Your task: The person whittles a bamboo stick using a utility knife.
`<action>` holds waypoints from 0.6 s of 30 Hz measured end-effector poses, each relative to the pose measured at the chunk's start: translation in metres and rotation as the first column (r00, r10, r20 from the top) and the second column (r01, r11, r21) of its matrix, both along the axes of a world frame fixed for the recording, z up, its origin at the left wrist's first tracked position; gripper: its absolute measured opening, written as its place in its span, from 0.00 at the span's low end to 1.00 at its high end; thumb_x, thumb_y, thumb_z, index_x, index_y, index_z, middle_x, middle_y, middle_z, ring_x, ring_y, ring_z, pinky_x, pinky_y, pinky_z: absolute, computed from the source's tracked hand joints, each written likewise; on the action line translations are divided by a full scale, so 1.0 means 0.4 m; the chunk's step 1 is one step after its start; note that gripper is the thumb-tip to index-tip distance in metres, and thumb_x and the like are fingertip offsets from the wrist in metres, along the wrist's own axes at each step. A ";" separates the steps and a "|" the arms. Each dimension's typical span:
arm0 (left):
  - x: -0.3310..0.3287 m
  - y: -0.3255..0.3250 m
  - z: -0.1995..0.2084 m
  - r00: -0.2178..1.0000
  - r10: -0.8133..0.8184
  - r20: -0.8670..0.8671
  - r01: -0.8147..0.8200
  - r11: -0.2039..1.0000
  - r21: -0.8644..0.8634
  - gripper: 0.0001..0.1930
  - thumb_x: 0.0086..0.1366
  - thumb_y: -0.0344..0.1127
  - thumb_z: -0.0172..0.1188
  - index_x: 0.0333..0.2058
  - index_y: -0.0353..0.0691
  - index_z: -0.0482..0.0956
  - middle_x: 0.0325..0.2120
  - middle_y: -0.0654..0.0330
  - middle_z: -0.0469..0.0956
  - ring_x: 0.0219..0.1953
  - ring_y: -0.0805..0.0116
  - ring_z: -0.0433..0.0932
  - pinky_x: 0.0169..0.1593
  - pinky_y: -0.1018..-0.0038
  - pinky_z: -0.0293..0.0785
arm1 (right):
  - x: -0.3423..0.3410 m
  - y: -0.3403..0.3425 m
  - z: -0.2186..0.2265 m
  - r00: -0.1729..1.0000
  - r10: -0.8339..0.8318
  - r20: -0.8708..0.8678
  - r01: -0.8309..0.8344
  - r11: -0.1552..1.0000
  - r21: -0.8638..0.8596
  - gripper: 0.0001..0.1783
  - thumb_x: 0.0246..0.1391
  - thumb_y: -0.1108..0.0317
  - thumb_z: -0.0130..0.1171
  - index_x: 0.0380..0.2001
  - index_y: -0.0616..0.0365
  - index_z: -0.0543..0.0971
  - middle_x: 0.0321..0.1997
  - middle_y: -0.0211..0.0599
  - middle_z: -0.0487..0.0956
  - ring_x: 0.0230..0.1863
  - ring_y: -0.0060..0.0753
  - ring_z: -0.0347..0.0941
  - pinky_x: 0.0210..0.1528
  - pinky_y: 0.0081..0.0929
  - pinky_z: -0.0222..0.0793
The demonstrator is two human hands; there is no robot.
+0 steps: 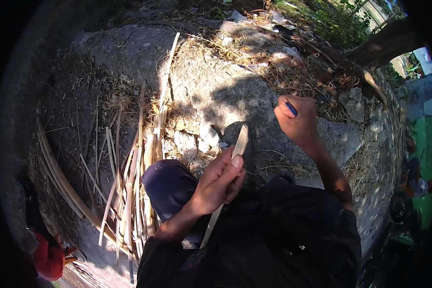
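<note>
My left hand (218, 185) is closed around a pale split bamboo strip (242, 142). The strip's upper end, cut to a slant, sticks out above the thumb, and its lower part runs down toward my lap. Off to the right, apart from the strip, my right hand (300, 122) is raised in a fist. A blue handle end (291, 109) pokes out of that fist; the rest of the tool is hidden, so its kind cannot be made out. My dark-clad knee (168, 185) is beside the left hand.
Several bamboo strips and poles (129, 192) lie in a loose pile at my left, with one long strip (167, 77) reaching away from me. Rough rocky ground (206, 77) carries dry grass. A tree trunk (386, 44) stands far right. Someone in red (48, 257) is at lower left.
</note>
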State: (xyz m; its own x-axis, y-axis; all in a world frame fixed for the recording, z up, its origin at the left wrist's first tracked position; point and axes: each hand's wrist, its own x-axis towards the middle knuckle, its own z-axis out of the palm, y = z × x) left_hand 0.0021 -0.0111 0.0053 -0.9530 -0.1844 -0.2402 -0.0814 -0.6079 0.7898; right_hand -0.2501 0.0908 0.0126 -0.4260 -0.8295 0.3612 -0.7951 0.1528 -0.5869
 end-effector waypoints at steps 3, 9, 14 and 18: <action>0.004 -0.003 -0.007 0.999 -0.048 -0.021 0.051 0.988 0.148 0.20 0.82 0.55 0.42 0.38 0.42 0.63 0.15 0.68 0.59 0.11 0.80 0.54 0.16 0.80 0.53 | 0.087 -0.008 0.014 0.988 0.154 -0.021 -0.154 0.988 -0.029 0.11 0.45 0.81 0.60 0.19 0.61 0.67 0.18 0.40 0.65 0.17 0.46 0.61 0.22 0.38 0.57; 0.003 0.010 0.015 0.997 -0.021 -0.069 0.028 0.995 0.100 0.23 0.79 0.58 0.45 0.35 0.44 0.61 0.17 0.68 0.56 0.12 0.80 0.50 0.15 0.79 0.48 | 0.122 -0.003 0.031 0.948 0.309 -0.073 -0.306 0.950 0.055 0.07 0.40 0.77 0.64 0.23 0.60 0.75 0.22 0.37 0.69 0.19 0.43 0.68 0.22 0.38 0.64; 0.004 0.019 0.025 0.999 -0.024 -0.036 0.028 0.992 0.122 0.22 0.79 0.58 0.45 0.36 0.45 0.62 0.17 0.69 0.55 0.13 0.80 0.50 0.16 0.78 0.47 | 0.128 -0.006 0.019 0.929 0.317 -0.190 -0.301 0.947 0.110 0.08 0.40 0.73 0.68 0.27 0.59 0.80 0.25 0.34 0.74 0.19 0.39 0.75 0.20 0.34 0.69; 0.002 0.030 0.028 1.000 -0.011 -0.024 0.014 0.992 0.123 0.22 0.79 0.58 0.46 0.36 0.45 0.62 0.17 0.69 0.55 0.13 0.81 0.50 0.17 0.78 0.46 | 0.133 -0.002 0.018 0.931 0.301 -0.206 -0.279 0.952 0.129 0.09 0.39 0.72 0.69 0.28 0.59 0.80 0.26 0.34 0.75 0.20 0.39 0.75 0.20 0.34 0.69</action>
State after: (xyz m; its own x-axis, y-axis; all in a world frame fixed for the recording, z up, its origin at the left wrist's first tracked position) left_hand 0.0030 0.0008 0.0166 -0.9608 -0.1426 -0.2377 -0.0720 -0.6998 0.7107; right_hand -0.1967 0.0902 0.0200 -0.0805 -0.9400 0.3315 -0.9207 -0.0574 -0.3861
